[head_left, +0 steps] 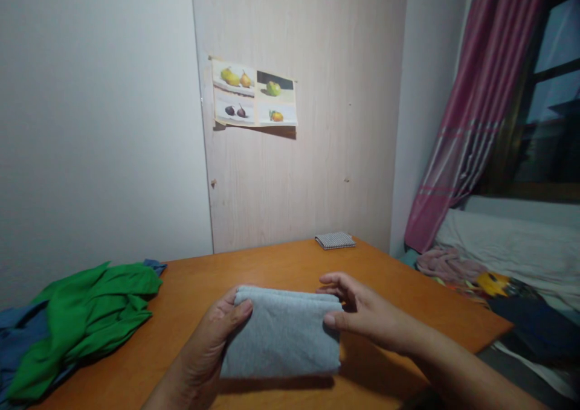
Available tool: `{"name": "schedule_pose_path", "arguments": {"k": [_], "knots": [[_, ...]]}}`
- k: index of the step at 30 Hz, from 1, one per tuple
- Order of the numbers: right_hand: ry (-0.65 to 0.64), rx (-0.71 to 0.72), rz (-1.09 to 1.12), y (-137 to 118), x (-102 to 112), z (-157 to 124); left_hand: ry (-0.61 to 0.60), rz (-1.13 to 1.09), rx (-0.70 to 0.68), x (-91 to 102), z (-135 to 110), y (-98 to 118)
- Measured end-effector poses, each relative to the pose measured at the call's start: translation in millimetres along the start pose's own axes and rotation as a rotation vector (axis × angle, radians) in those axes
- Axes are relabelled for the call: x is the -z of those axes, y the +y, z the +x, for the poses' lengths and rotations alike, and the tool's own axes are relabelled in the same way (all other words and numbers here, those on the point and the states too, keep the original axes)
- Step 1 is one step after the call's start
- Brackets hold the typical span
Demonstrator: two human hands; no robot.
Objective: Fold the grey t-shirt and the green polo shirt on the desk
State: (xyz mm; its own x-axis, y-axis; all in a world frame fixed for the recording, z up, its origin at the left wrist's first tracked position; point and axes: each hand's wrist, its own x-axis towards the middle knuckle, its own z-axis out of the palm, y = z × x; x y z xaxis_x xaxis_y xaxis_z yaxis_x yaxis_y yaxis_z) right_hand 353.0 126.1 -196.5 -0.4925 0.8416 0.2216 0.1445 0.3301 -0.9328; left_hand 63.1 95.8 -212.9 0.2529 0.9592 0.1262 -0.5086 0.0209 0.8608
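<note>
A folded grey cloth (283, 337) lies on the orange wooden table (408, 304) in front of me. My left hand (212, 337) grips its left edge, thumb on top and fingers tucked under. My right hand (357, 310) pinches the right upper corner of the cloth, thumb on the near side and fingers curled over the far fold. Both hands are closed on the cloth.
A heap of green cloth (86, 313) over blue cloth (18, 337) sits at the table's left end. A small checked folded cloth (335, 240) lies at the far edge by the wall. A bed (507, 247) and pink curtain (480, 114) stand to the right.
</note>
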Motion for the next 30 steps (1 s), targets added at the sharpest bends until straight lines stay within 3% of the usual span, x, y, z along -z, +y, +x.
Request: {"name": "schedule_pose_path", "arguments": {"k": [6,9,13,17,20,24,30], "knots": [[-0.132,-0.092,-0.089,-3.5,4.9,11.6,0.001,0.032,0.017,-1.2,-0.4,-2.4],[-0.113,-0.05,-0.131,-3.6,6.2,20.5,0.026,0.071,-0.024,-2.5,1.4,-3.0],[0.051,0.144,-0.424,-3.4,9.7,31.6,0.061,0.312,-0.151,-2.3,5.9,-0.4],[0.266,0.429,-0.838,8.0,12.0,37.5,0.17,0.773,-0.38,0.4,9.6,-2.6],[0.337,0.576,-0.987,27.4,10.3,35.0,0.223,1.152,-0.531,3.0,10.5,-8.7],[0.385,0.596,-1.01,52.6,4.4,17.3,0.103,1.474,-0.535,2.0,8.3,-16.1],[0.267,0.501,-1.017,64.3,5.4,-22.6,-0.09,1.644,-0.435,-14.6,-3.3,-24.3]]}}
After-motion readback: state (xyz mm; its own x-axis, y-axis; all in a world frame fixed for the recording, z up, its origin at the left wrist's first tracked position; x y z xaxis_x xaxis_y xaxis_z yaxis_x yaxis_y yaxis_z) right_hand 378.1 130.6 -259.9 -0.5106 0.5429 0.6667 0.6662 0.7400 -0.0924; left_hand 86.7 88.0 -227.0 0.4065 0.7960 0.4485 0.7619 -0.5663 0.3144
